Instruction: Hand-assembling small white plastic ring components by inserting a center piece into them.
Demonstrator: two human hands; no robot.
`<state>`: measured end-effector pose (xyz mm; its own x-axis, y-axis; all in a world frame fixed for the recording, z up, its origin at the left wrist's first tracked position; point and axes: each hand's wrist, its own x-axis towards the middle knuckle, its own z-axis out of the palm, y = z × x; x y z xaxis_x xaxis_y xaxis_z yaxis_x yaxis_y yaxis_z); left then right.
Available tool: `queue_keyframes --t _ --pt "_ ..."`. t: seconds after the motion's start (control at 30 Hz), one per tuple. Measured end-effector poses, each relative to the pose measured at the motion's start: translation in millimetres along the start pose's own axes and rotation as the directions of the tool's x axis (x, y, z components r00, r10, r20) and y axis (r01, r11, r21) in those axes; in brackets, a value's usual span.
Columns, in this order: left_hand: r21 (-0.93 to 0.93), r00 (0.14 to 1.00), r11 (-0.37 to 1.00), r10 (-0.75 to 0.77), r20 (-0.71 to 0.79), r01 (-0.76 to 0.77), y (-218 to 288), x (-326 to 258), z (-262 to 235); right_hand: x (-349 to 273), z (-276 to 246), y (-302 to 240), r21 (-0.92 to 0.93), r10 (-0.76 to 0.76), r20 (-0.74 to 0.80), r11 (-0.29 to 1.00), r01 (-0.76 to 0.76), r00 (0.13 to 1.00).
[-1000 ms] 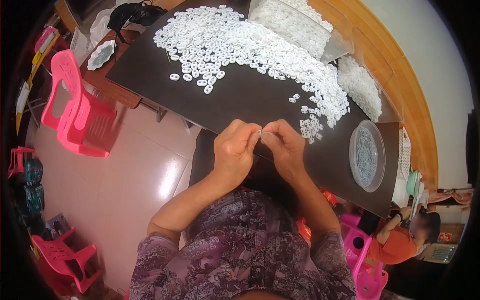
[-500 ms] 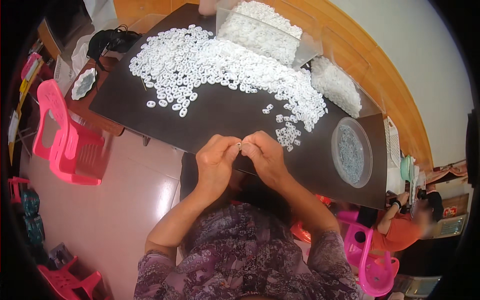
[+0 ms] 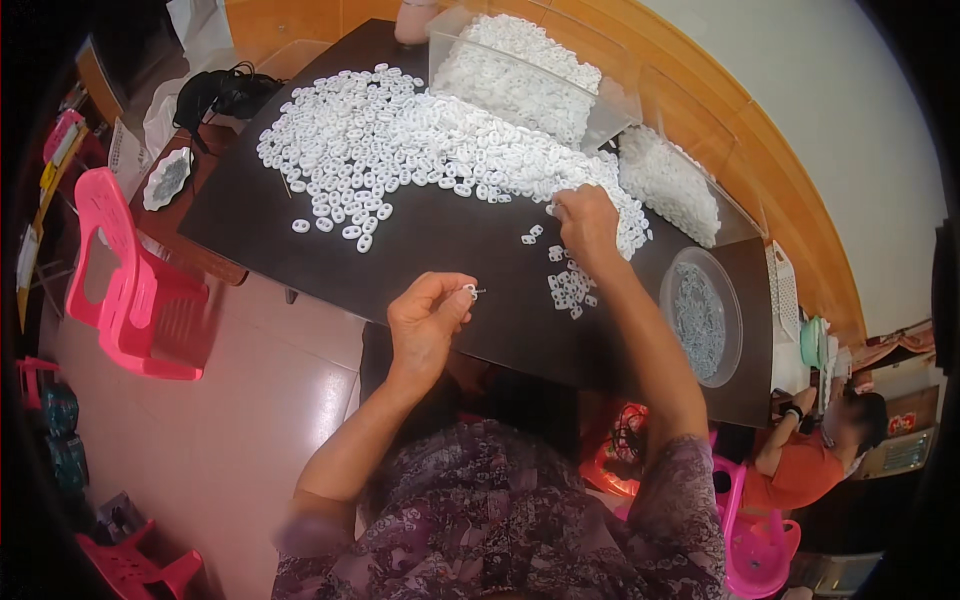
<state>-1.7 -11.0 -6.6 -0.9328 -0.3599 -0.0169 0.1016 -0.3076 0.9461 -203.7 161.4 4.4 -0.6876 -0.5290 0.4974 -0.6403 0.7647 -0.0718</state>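
Note:
Near the front edge of the dark table, my left hand (image 3: 428,330) pinches a small white plastic piece (image 3: 470,291) between thumb and fingertips. A thin metal pin (image 3: 482,291) sticks out from it. My right hand (image 3: 590,230) reaches to the front edge of a large heap of oval two-holed white plastic pieces (image 3: 470,135). Its fingers are closed at a small white bit at their tips, partly hidden. Just below that hand lies a group of smaller white pieces (image 3: 572,288), with a few more to its left.
Clear bins (image 3: 515,80) of white pieces stand at the back. A round clear tub (image 3: 700,318) of small grey metal parts sits at the right. A scalloped dish (image 3: 168,178) and pink chair (image 3: 135,270) are left. A person in orange (image 3: 800,465) sits at right.
My hands were together at the table's front edge. The right has moved away, up and right to the heap; the left stays with its piece, whose pin now shows.

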Motion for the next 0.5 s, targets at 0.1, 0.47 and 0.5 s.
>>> queue_keyframes --t 0.1,0.47,0.5 --pt "0.009 1.0 1.0 0.027 0.003 -0.027 -1.6 -0.5 -0.4 -3.1 0.7 -4.2 -0.004 -0.032 0.049 0.999 0.032 0.998" --pt "0.02 0.999 0.999 0.043 0.015 -0.043 -2.8 -0.3 -1.3 -4.9 -12.9 -13.1 0.147 -0.076 0.158 0.988 0.053 0.984" --pt "0.02 0.999 0.999 0.043 0.016 -0.043 -2.8 -0.3 -1.0 -4.4 -12.5 -13.5 0.149 -0.094 0.169 0.986 0.069 0.981"
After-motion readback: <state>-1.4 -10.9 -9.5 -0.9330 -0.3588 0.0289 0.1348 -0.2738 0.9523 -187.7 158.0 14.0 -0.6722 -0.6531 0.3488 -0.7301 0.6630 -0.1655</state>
